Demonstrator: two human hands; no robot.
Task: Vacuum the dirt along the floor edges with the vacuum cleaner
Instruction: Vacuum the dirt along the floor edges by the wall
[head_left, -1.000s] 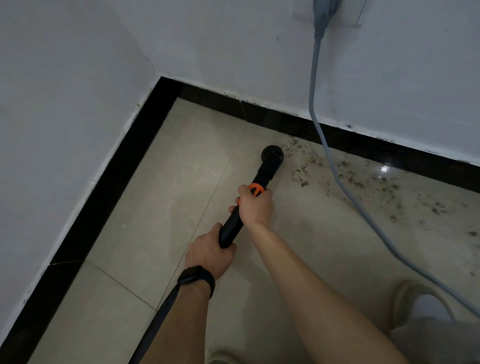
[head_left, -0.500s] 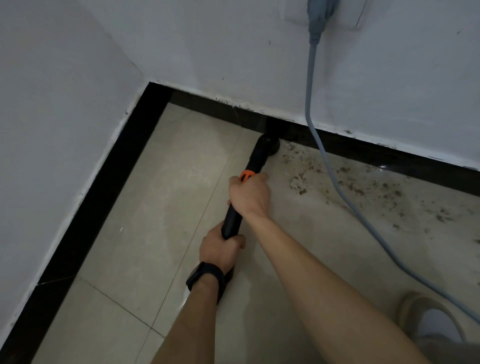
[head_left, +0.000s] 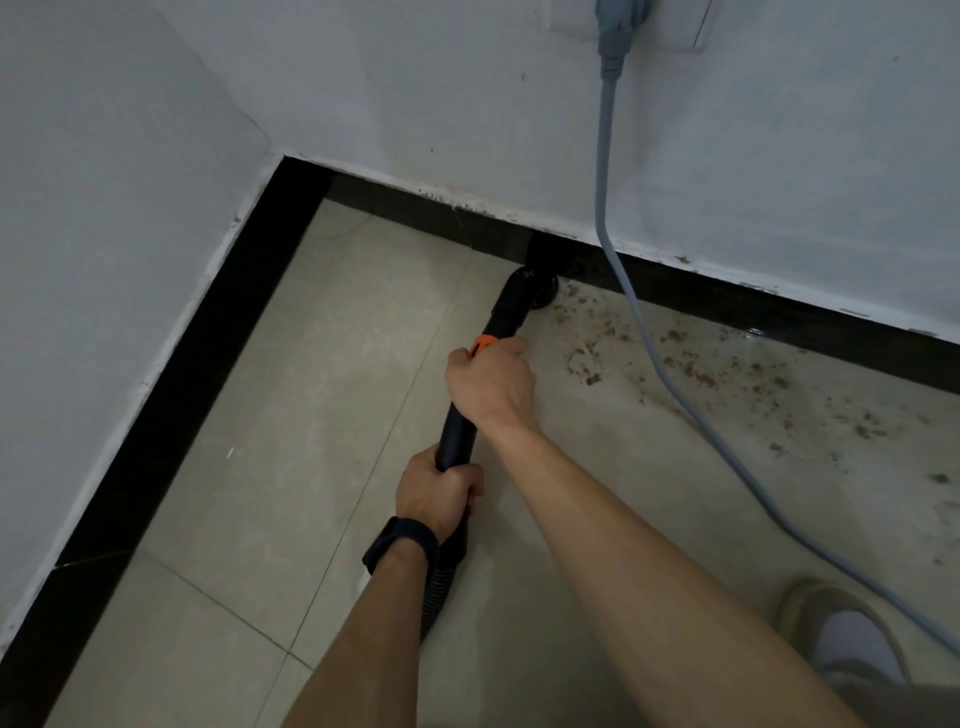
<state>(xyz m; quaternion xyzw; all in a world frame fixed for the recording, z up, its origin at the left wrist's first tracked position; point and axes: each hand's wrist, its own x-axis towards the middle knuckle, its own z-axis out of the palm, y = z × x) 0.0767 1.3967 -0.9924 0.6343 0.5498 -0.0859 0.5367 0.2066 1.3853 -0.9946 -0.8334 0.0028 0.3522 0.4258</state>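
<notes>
Both hands grip the vacuum wand, with its nozzle at the floor edge.
Nearest are a shoe (head_left: 810, 603) at lower right and the ribbed hose (head_left: 441, 587) under the left wrist's dark band (head_left: 400, 543). The left hand (head_left: 436, 499) is curled round the lower end of the black wand (head_left: 456, 436). Farther up, the right hand (head_left: 491, 384) wraps it just below the orange collar (head_left: 483, 344). The round nozzle (head_left: 543, 293) sits against the black skirting (head_left: 415, 208), with scattered dirt (head_left: 592, 379) just to its right, crossed by a grey cable (head_left: 647, 338).

I record no legible text, brand, number or sign anywhere in my view; the one small pale mark (head_left: 529, 272) on the black vacuum wand (head_left: 506, 312) is too blurred to read.
</notes>
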